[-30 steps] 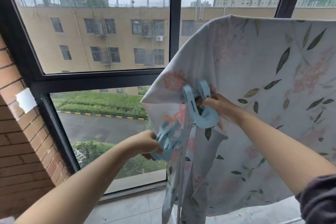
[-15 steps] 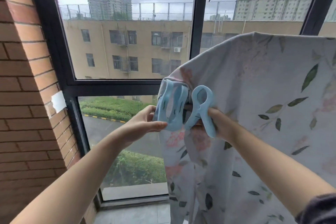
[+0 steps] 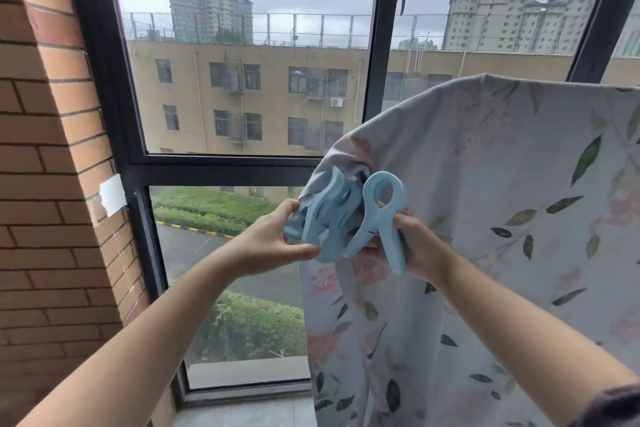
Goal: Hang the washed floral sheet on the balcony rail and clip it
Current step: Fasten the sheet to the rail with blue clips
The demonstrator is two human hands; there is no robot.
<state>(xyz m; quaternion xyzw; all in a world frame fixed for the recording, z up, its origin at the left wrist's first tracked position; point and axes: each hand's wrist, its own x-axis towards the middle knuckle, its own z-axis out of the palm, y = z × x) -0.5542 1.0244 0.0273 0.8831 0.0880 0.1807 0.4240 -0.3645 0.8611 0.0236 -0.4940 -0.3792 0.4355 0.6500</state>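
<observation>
Sheet (image 3: 485, 184) draped high at right, its rail hidden underneath. It looks soft, limp, likely heavy with damp. Left hand (image 3: 266, 243) grips blue clips (image 3: 323, 218), right hand (image 3: 417, 248) pinches a lone clip (image 3: 384, 215) — gather the corner thick for bite.

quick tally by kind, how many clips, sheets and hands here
blue clips: at least 2, a single clip in the right hand plus an overlapping clip bunch in the left hand
floral sheet: 1
hands: 2
total: at least 5
</observation>
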